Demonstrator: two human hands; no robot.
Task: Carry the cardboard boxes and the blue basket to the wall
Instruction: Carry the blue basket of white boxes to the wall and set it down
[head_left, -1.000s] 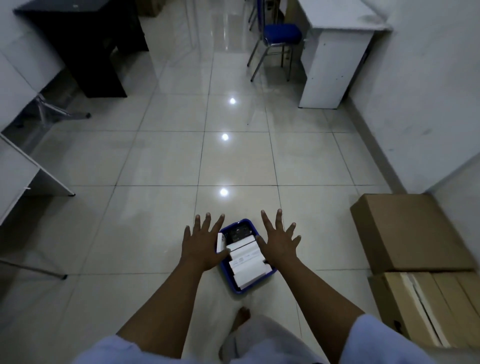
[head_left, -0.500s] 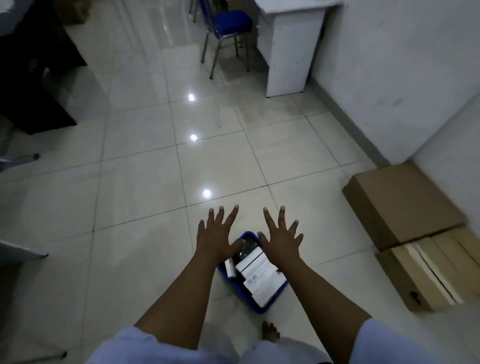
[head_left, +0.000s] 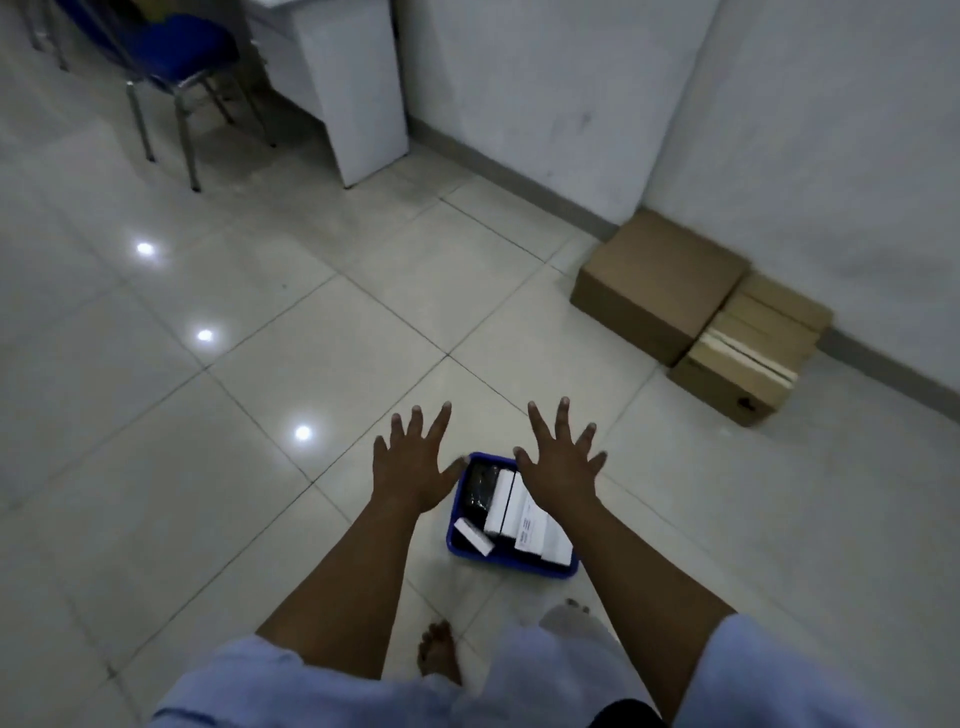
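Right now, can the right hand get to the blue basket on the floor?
Probably yes. The right hand hangs open just above the blue basket, its fingers spread, and nothing sits between them. The left hand is off to the other side, out of the way.

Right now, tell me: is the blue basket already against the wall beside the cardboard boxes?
No. The blue basket sits on open floor below both spread hands, well apart from the cardboard boxes at the wall.

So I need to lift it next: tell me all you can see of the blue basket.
The blue basket is a small rectangular plastic tub, upright on the tiled floor in front of a bare foot. It holds several white boxes and a dark wrapped item. The left hand and right hand spread open over it, not gripping.
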